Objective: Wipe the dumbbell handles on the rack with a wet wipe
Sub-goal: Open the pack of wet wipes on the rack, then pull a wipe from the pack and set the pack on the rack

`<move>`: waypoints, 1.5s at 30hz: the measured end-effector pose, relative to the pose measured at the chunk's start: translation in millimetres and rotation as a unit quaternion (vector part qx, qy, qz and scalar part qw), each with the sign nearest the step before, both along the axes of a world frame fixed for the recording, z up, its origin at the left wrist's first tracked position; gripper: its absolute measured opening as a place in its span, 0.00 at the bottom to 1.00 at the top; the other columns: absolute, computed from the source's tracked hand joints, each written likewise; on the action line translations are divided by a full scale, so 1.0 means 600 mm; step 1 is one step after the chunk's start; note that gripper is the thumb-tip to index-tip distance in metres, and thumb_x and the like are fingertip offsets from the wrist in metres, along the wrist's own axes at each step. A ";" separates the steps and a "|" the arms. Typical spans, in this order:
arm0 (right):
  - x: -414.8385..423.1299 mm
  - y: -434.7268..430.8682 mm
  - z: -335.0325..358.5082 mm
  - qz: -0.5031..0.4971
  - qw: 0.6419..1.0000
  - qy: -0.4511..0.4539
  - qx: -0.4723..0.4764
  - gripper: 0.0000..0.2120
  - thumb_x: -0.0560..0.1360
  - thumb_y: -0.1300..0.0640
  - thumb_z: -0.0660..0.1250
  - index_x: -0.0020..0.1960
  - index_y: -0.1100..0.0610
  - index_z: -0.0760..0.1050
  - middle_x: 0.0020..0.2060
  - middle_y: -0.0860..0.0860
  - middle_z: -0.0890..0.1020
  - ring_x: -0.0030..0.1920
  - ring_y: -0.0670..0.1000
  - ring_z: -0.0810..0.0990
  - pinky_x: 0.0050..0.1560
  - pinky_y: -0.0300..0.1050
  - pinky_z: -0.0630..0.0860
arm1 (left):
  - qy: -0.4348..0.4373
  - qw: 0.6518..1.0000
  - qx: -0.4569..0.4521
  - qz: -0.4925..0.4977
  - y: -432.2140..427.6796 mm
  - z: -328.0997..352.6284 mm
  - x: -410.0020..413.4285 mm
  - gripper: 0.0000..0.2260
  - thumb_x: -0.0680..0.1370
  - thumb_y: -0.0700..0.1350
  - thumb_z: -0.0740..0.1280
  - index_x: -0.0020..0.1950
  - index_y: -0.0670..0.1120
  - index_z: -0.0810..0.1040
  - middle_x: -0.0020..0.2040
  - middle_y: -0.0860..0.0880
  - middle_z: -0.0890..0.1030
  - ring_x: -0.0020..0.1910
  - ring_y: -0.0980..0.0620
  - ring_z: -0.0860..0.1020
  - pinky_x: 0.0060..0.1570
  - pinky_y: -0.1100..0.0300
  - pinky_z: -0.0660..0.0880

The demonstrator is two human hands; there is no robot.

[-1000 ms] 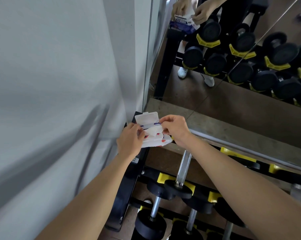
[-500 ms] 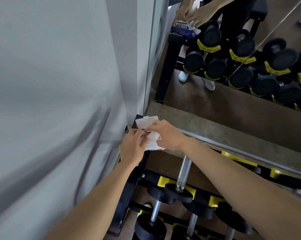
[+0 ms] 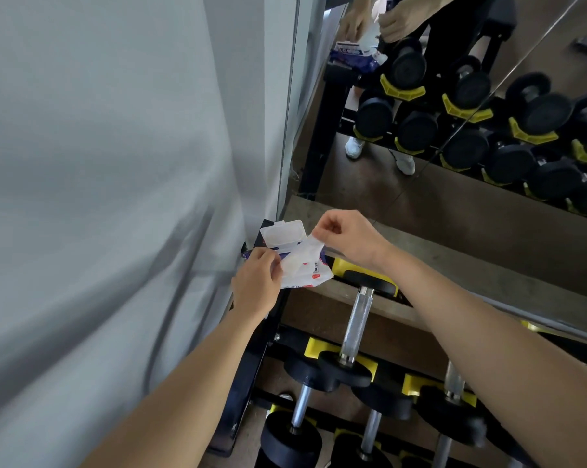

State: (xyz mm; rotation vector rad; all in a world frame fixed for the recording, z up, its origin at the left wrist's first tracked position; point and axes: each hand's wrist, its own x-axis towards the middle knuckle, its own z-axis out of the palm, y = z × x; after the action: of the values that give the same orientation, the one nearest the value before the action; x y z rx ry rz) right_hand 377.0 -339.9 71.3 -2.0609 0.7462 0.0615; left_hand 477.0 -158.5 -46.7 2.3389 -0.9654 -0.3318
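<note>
Pinching the upper corner of a wet wipe [image 3: 302, 255], the right hand [image 3: 348, 238] is seen with thumb and forefinger clamped on the sheet and the other fingers curled in. The wipe is stretched from those fingertips down to the opening of the pack [image 3: 310, 276]. The pack is gripped at its left edge by the left hand [image 3: 256, 287], fingers and thumb closed on it. The clear lid [image 3: 283, 233] is flipped up and stands open behind the wipe.

All of this is placed at the top left corner of the rack [image 3: 248, 373], hard by the grey wall [image 3: 99, 197] — whether the pack rests on the frame cannot be told.

Below the hands the dumbbell handles [image 3: 354, 324] are untouched — chrome bars laid in yellow cradles [image 3: 314, 346], black heads at the ends. In the mirror [image 3: 454, 204] beyond, the hands and pack are reflected.
</note>
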 end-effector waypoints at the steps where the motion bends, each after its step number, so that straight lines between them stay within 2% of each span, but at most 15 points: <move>1: -0.006 -0.002 0.006 -0.018 1.000 -0.013 0.017 0.06 0.81 0.56 0.68 0.47 0.57 0.79 0.42 0.51 0.84 0.43 0.48 0.81 0.48 0.45 0.79 | -0.003 1.000 0.001 -0.003 -0.001 0.002 -0.001 0.05 0.81 0.44 0.68 0.54 0.44 0.79 0.56 0.47 0.79 0.47 0.45 0.81 0.38 0.57 0.73; 4: -0.018 0.009 0.015 -0.051 0.996 -0.034 0.060 0.06 0.83 0.58 0.65 0.47 0.57 0.76 0.46 0.54 0.85 0.47 0.52 0.85 0.53 0.54 0.83 | -0.004 1.000 0.007 -0.005 -0.003 0.007 -0.002 0.06 0.81 0.44 0.68 0.54 0.43 0.79 0.55 0.46 0.79 0.47 0.46 0.81 0.38 0.59 0.70; 8: -0.023 0.029 0.035 -0.131 0.983 -0.098 0.079 0.06 0.84 0.59 0.62 0.51 0.60 0.74 0.46 0.57 0.84 0.47 0.53 0.86 0.50 0.53 0.85 | 0.002 1.000 0.010 -0.007 -0.007 0.009 -0.001 0.06 0.81 0.44 0.69 0.54 0.43 0.80 0.55 0.45 0.80 0.48 0.46 0.81 0.40 0.61 0.72; 12: -0.029 0.021 0.058 -0.225 0.954 -0.186 0.073 0.07 0.84 0.61 0.61 0.48 0.54 0.74 0.43 0.54 0.82 0.45 0.53 0.83 0.50 0.52 0.84 | 0.014 1.000 0.016 0.000 -0.008 0.012 -0.002 0.08 0.80 0.45 0.70 0.56 0.43 0.80 0.57 0.45 0.80 0.50 0.47 0.81 0.43 0.63 0.72; 15: -0.028 0.001 0.082 -0.310 0.912 -0.251 0.098 0.08 0.84 0.59 0.59 0.47 0.52 0.73 0.39 0.48 0.77 0.40 0.48 0.75 0.43 0.48 0.77 | 0.019 1.000 0.022 0.006 -0.010 0.017 -0.007 0.07 0.82 0.45 0.67 0.57 0.44 0.78 0.57 0.47 0.79 0.51 0.48 0.80 0.42 0.61 0.70; 18: -0.026 -0.011 0.117 -0.343 0.900 -0.255 0.083 0.07 0.83 0.55 0.59 0.49 0.51 0.74 0.42 0.47 0.75 0.43 0.46 0.72 0.46 0.43 0.71 | 0.020 1.000 0.019 0.003 -0.008 0.017 -0.008 0.05 0.82 0.45 0.68 0.56 0.45 0.76 0.57 0.48 0.79 0.51 0.48 0.80 0.41 0.61 0.70; 22: -0.024 0.019 0.113 -0.251 0.931 -0.167 0.204 0.08 0.83 0.55 0.64 0.48 0.56 0.76 0.30 0.45 0.76 0.28 0.42 0.75 0.28 0.37 0.73 | 0.037 0.999 -0.023 0.020 -0.001 0.023 -0.002 0.10 0.79 0.43 0.71 0.59 0.45 0.77 0.54 0.47 0.79 0.50 0.48 0.78 0.44 0.57 0.76; 24: -0.025 0.034 0.068 -0.151 0.976 -0.051 0.147 0.08 0.81 0.52 0.67 0.47 0.55 0.80 0.35 0.44 0.83 0.36 0.42 0.81 0.39 0.41 0.79 | 0.075 0.995 -0.015 0.060 -0.004 0.026 0.004 0.12 0.77 0.46 0.72 0.58 0.45 0.78 0.51 0.49 0.80 0.48 0.49 0.78 0.46 0.55 0.77; 26: -0.029 0.046 0.013 -0.068 0.993 0.075 0.069 0.06 0.80 0.52 0.68 0.51 0.52 0.83 0.50 0.46 0.84 0.51 0.47 0.82 0.57 0.48 0.79 | 0.123 0.988 0.037 0.088 -0.012 0.030 0.011 0.10 0.77 0.51 0.72 0.52 0.47 0.79 0.46 0.52 0.81 0.46 0.49 0.78 0.46 0.56 0.75; 29: -0.037 0.064 -0.043 0.005 0.983 0.178 0.043 0.12 0.80 0.56 0.68 0.63 0.51 0.81 0.65 0.47 0.79 0.61 0.50 0.78 0.60 0.45 0.73 | 0.164 0.979 0.086 0.087 -0.021 0.038 0.015 0.13 0.80 0.53 0.68 0.38 0.50 0.75 0.36 0.56 0.76 0.42 0.50 0.78 0.45 0.59 0.70; 31: -0.038 0.069 -0.062 0.024 0.978 0.196 0.060 0.16 0.79 0.59 0.67 0.66 0.52 0.80 0.67 0.48 0.78 0.62 0.50 0.77 0.58 0.43 0.72 | 0.172 0.978 0.092 0.076 -0.022 0.037 0.017 0.16 0.81 0.54 0.67 0.35 0.51 0.74 0.34 0.56 0.76 0.39 0.52 0.78 0.44 0.58 0.72; 34: -0.036 0.075 -0.069 0.057 0.973 0.202 0.097 0.22 0.78 0.64 0.64 0.70 0.49 0.77 0.69 0.48 0.77 0.66 0.51 0.76 0.61 0.43 0.73 | 0.212 0.969 0.093 0.082 -0.017 0.030 0.024 0.15 0.82 0.54 0.65 0.41 0.46 0.77 0.39 0.50 0.80 0.44 0.47 0.80 0.49 0.51 0.78; 37: -0.026 0.079 -0.064 0.039 0.975 0.173 0.130 0.27 0.78 0.64 0.63 0.74 0.45 0.73 0.68 0.48 0.76 0.64 0.52 0.76 0.58 0.42 0.72 | 0.229 0.964 0.098 0.093 -0.015 0.032 0.025 0.15 0.82 0.54 0.64 0.43 0.44 0.77 0.42 0.46 0.80 0.45 0.45 0.80 0.50 0.50 0.79; 39: -0.014 0.083 -0.069 0.070 0.977 0.175 0.100 0.29 0.76 0.63 0.62 0.72 0.41 0.73 0.65 0.47 0.78 0.60 0.53 0.78 0.58 0.46 0.77 | 0.238 0.963 0.084 0.097 -0.014 0.035 0.025 0.15 0.82 0.53 0.65 0.42 0.45 0.75 0.41 0.46 0.80 0.43 0.46 0.79 0.48 0.51 0.78; 45: 0.017 0.098 -0.073 0.177 0.970 0.166 -0.018 0.18 0.80 0.62 0.58 0.64 0.44 0.75 0.50 0.46 0.79 0.47 0.51 0.76 0.46 0.44 0.75 | 0.278 0.946 -0.006 0.167 0.003 0.045 0.026 0.16 0.80 0.51 0.67 0.36 0.44 0.73 0.33 0.48 0.76 0.35 0.47 0.73 0.38 0.52 0.71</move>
State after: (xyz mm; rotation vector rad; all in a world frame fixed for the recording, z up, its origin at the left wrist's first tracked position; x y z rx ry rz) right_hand 387.3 -280.9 27.6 -2.2243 0.5687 0.6102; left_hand 492.8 -156.6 -19.9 2.1578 -0.2917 -0.7865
